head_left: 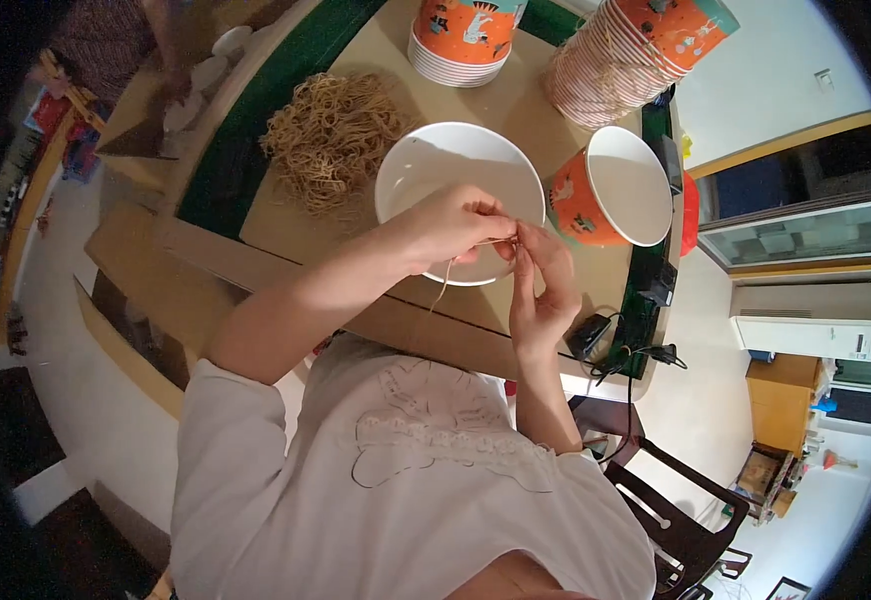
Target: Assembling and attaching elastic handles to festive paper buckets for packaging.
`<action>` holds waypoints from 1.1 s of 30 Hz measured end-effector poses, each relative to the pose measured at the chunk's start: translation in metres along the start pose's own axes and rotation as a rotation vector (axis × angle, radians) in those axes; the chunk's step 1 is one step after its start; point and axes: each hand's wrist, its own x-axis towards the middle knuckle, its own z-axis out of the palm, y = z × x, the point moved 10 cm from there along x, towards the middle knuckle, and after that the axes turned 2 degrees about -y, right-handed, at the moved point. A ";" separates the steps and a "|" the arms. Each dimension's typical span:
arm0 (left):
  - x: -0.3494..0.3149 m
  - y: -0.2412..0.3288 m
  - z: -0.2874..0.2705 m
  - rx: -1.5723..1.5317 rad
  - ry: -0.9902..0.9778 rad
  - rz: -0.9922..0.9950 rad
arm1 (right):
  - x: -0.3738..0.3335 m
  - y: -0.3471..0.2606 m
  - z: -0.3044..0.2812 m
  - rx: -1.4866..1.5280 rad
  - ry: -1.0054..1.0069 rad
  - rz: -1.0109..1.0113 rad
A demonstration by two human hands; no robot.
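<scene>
My left hand [464,225] and my right hand [546,290] meet fingertip to fingertip over the near rim of a white-lined paper bucket [456,150]. Pinched between them is a thin tan string [442,293], one end of which dangles below my left fingers. What the fingertips do with the string is too small to make out. Left of the bucket lies a tangled heap of tan strings [336,140]. An orange paper bucket [581,205] with printed pictures leans to the right, its white mouth showing.
Farther back stand a stack of orange buckets [464,35] and a taller, tilted stack [626,60] draped with strings. Black adapters with cables [591,335] lie on the table's right edge. A dark chair [676,510] stands at lower right; an open cardboard box [136,330] is at left. Another person [111,50] is at far left.
</scene>
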 end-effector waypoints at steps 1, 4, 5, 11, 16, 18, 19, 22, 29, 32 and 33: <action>-0.001 0.000 0.000 0.000 -0.001 -0.004 | -0.002 -0.001 0.000 -0.011 -0.002 -0.022; -0.003 0.000 0.000 -0.036 0.009 -0.008 | -0.001 -0.004 -0.001 -0.043 -0.021 -0.053; -0.004 0.002 -0.002 0.044 0.033 0.009 | -0.001 -0.005 0.000 -0.063 -0.040 -0.065; -0.012 0.025 -0.003 0.502 0.187 0.377 | -0.001 0.019 -0.006 0.178 -0.036 0.128; -0.025 0.034 -0.001 0.589 0.272 0.366 | 0.003 0.013 0.000 0.057 -0.090 0.045; -0.027 0.032 -0.001 0.570 0.274 0.401 | 0.005 0.009 0.000 0.018 -0.093 0.026; -0.028 0.034 0.000 0.570 0.272 0.400 | 0.005 0.012 0.001 0.016 -0.091 0.027; -0.028 0.032 0.001 0.644 0.269 0.367 | 0.005 0.016 -0.001 0.074 -0.053 0.025; -0.036 0.038 -0.004 0.706 0.375 0.522 | 0.007 0.014 0.000 0.036 -0.054 -0.001; -0.037 0.042 0.001 0.776 0.376 0.515 | 0.008 0.011 0.001 -0.005 -0.060 -0.044; -0.037 0.042 0.001 0.799 0.378 0.495 | 0.008 0.007 0.002 -0.041 -0.069 -0.078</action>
